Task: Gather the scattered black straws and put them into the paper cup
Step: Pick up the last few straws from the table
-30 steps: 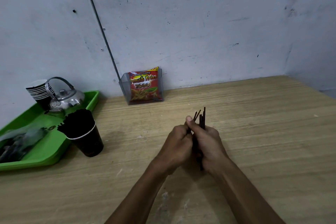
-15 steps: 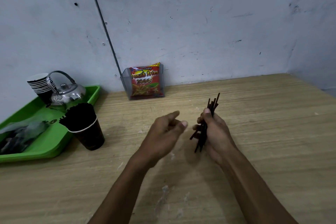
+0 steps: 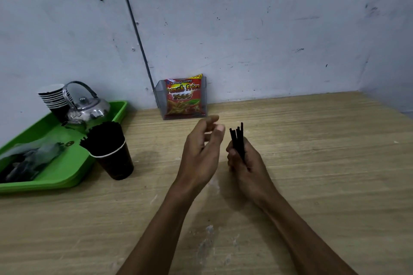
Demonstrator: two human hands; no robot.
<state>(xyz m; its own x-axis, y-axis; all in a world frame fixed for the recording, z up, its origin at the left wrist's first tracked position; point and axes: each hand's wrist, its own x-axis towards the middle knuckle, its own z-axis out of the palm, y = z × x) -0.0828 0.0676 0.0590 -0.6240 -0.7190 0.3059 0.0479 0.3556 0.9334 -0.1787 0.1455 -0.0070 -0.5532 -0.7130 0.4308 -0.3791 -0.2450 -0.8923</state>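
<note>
The right hand is gripping the straw bundle alone, upright now; the left hand, having let go, is hovering spread beside it; the paper cup is probably coming next.

Bare wooden table lies open right of and before both hands; leftward, the straw-packed paper cup stands just beside the green tray (kettle and stacked cups aboard)
</note>
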